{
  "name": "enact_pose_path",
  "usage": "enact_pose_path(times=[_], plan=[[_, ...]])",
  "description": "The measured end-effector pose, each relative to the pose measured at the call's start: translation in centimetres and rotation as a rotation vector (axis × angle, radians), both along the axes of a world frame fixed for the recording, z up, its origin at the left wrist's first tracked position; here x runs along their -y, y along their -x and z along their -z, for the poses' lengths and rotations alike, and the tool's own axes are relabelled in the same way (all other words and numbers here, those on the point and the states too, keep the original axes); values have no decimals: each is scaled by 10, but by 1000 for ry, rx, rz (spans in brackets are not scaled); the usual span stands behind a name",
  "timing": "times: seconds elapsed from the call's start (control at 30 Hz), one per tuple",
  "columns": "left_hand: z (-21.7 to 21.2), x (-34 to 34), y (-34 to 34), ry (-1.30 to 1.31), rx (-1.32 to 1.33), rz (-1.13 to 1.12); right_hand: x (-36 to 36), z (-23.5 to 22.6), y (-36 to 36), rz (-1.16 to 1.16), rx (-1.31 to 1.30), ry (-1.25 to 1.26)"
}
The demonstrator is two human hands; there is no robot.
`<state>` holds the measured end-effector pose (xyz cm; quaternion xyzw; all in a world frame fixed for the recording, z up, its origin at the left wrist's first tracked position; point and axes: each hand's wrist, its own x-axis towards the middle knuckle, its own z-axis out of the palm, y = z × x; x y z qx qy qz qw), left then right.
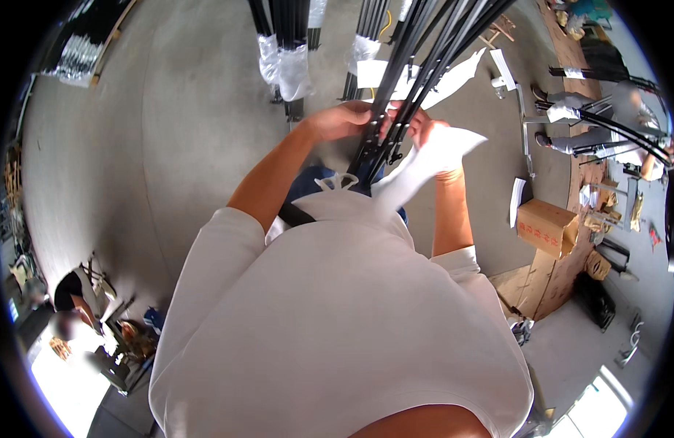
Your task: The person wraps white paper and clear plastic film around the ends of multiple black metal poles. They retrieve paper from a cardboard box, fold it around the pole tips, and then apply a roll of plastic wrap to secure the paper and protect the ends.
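Black rods (417,66), long bundle, slanting up from the person's waist. White foam sheet (424,164), just right of the rods, draped over the right hand (424,128), whose grip is hidden. Left hand (344,120), clenched on the rods. Cardboard box (545,228), far right of the rods.

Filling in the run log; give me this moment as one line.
left hand: grips black rod bundle | right hand: on bundle, white sheet hanging by it | nearby: cardboard box

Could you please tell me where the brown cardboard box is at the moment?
In the head view, the cardboard box sits on the concrete floor at the person's right, beyond the right hand.
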<state>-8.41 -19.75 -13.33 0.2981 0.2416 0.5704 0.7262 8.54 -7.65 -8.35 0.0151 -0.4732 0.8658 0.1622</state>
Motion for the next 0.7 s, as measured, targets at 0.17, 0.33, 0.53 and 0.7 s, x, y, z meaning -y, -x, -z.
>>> enact_pose_path(times=[0.17, 0.33, 0.53, 0.7], plan=[[4, -1, -3, -30, -15, 50, 18, -14, 3, 165, 89, 10], [4, -5, -15, -31, -98, -83, 0, -2, 7, -49, -57, -25], [15, -9, -28, -70, -198, -257, -21, 9, 1, -7, 155, -71], [14, -1, -32, -65, -187, -331, -5, -30, 16, -80, 271, -268]])
